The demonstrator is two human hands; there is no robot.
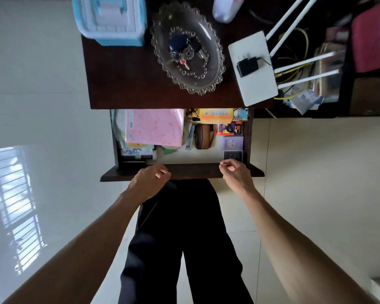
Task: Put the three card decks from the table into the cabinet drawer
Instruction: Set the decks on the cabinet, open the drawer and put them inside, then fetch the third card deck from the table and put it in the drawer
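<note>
The cabinet top [127, 84] carries a glass dish [208, 84] with keys, a blue-lidded storage box [110, 18] and a white router [255, 69]. No card deck is visible on this surface.

Below it, the drawer [184, 171] stands pulled out toward the person. Its left half is filled by a pink folder [156, 126] over mixed papers; a brown case [201, 137] lies near the middle.

Along the right wall of the drawer lie three small boxes in a row, front to back:
- a dark deck [233, 155] nearest the front edge;
- a purple deck [233, 143] just behind it, touching or nearly so;
- a red-and-black deck [229, 129] behind that.

Judged from their position, these are the three card decks, and all three are already stowed. Whether each box holds cards cannot be confirmed.

The left hand [150, 178] hovers over the drawer front, fingers curled loosely inward, holding nothing. The right hand [235, 172] sits at the front right corner, just beside the dark deck, fingers bent and thumb near the fingertips, with no object visible between them.

Remaining work, as assessed: close the drawer, if required.
</note>
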